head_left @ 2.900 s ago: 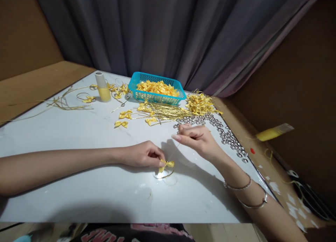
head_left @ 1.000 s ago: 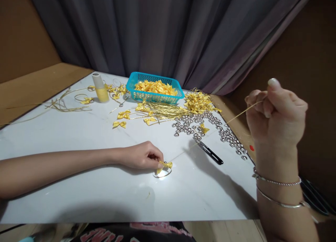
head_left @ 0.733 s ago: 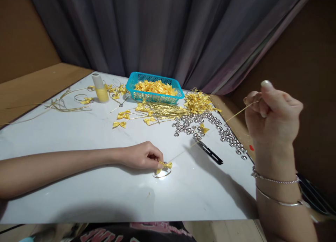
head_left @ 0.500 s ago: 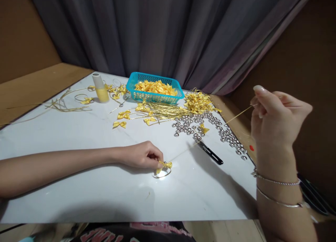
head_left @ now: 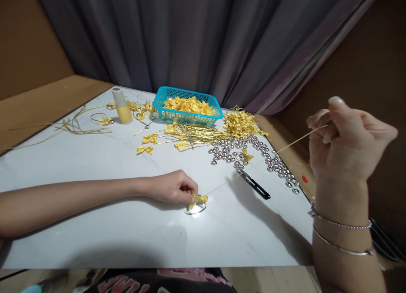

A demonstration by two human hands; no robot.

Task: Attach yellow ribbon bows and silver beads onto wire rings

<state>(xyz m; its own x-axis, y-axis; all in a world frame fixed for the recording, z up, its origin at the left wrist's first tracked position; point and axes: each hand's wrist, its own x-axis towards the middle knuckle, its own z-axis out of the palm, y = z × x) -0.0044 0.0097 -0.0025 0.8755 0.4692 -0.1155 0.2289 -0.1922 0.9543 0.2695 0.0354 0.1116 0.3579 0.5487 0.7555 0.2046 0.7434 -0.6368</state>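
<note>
My left hand [head_left: 174,188] rests low over the white tabletop, its fingers pinched on a yellow ribbon bow [head_left: 200,198]. A small loop of gold cord [head_left: 198,212] hangs from that bow on the near side. From the bow a thin yellow thread [head_left: 294,141] runs taut up to the right. Its other end is gripped in my right hand [head_left: 345,140], which is raised well above the table's right edge with fingers closed. Below the thread lies a pair of black-handled thread snips [head_left: 255,186].
A blue basket [head_left: 158,102] of yellow bows stands at the back. A thread spool [head_left: 124,114] is left of it. Gold cords [head_left: 199,134], a bow pile [head_left: 239,123] and silver bells or beads [head_left: 281,167] spread on the right. Loose bows [head_left: 145,150] lie mid-table.
My right hand has moved farther right, keeping the thread stretched. My left hand and the bow have stayed in place.
</note>
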